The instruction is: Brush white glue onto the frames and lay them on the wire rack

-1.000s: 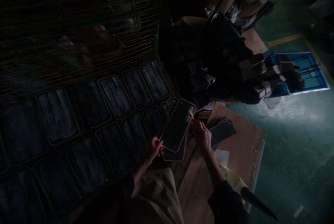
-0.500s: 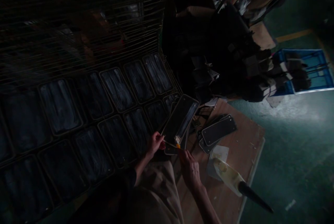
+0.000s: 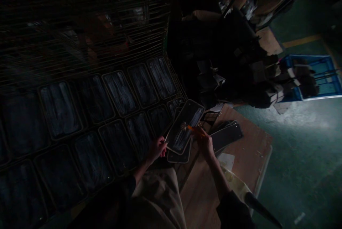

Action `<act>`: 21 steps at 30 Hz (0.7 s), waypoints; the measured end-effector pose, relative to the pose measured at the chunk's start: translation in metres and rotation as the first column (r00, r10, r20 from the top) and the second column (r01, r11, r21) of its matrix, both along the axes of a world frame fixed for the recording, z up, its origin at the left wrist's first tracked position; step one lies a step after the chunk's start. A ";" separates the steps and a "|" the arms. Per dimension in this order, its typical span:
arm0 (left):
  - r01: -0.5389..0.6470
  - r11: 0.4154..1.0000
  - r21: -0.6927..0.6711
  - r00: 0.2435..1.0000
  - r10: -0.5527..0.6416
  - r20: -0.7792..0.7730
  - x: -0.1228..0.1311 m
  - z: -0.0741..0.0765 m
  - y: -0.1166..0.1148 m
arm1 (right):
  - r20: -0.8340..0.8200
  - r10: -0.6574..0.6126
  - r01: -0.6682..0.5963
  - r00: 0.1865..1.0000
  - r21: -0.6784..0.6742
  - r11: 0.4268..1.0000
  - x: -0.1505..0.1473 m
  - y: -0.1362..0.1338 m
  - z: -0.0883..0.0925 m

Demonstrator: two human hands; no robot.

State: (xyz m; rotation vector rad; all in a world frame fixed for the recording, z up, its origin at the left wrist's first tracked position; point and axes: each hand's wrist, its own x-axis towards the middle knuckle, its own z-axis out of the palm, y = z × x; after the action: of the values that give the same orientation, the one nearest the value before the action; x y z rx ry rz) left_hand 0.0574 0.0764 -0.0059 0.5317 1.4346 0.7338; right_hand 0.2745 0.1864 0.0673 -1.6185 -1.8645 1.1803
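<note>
My left hand point(image 3: 158, 147) pinches the lower left corner of a dark rectangular panel point(image 3: 179, 137) with rounded corners and a pale edge. In my right hand point(image 3: 205, 143) is a brush point(image 3: 191, 127) with an orange handle; its pale, splayed bristles rest on the panel's face. Whitish streaks mark the panel around the bristles. Beneath it lies another dark panel point(image 3: 178, 158), partly hidden. To the right, more dark panels point(image 3: 227, 136) are stacked on a wooden board, close to my right wrist.
Rows of streaked dark panels point(image 3: 61, 111) cover the left, before a wire rack point(image 3: 149, 19). A pale container with a black spout point(image 3: 260, 207) lies on the wooden board point(image 3: 248, 157), partly behind my right arm. A blue crate point(image 3: 324, 97) stands on the green floor.
My right hand has moved up and right with the brush, whose bristles now sit mid-panel. More whitish streaks show on the panel's lower part. My left hand keeps its hold.
</note>
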 end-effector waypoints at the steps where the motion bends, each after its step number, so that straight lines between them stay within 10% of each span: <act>1: -0.004 1.000 -0.003 1.000 0.004 0.002 0.000 0.000 0.000 | 0.021 -0.022 0.021 1.000 0.055 0.998 0.000 0.009 0.002; 12: -0.061 0.998 -0.015 0.998 0.061 0.025 0.003 -0.008 -0.003 | 0.370 0.058 -0.197 0.927 0.350 0.916 -0.027 0.067 0.006; 21: -0.066 0.996 -0.055 0.997 0.069 0.047 0.001 -0.005 -0.001 | 0.266 0.432 -0.472 0.862 0.107 0.875 -0.027 -0.009 0.015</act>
State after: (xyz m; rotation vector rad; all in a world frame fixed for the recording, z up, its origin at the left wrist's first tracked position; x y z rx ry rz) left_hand 0.0588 0.0749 -0.0107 0.4234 1.4284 0.7552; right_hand 0.2476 0.1770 0.0820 -1.3059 -2.5275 0.9925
